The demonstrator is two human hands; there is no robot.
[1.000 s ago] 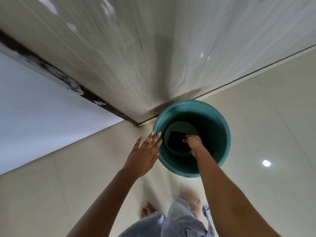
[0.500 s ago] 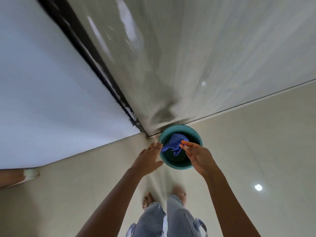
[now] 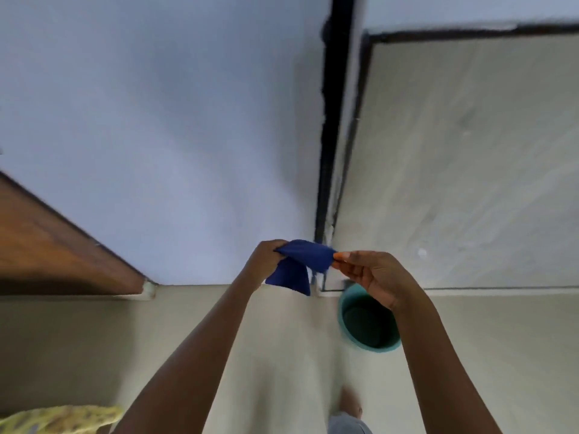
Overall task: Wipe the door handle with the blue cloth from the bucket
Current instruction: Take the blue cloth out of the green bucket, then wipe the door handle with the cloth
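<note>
since the earlier frame, blue cloth [image 3: 299, 264] left the bucket [image 3: 366, 324]. left hand [image 3: 266, 261] and right hand [image 3: 372, 274] each had a grip clamped on it. wiping remained; no door handle showed.

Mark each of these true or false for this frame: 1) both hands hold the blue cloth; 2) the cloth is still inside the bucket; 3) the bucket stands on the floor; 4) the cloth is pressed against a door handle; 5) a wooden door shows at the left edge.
1) True. The left hand bunches one end of the blue cloth and the right hand pinches the other end.
2) False. The cloth is held in the air, clear of the teal bucket.
3) True. It stands on the floor by the wall, below the right hand.
4) False. No door handle is in view; the cloth touches only the hands.
5) True. A brown wooden door shows there.
</note>
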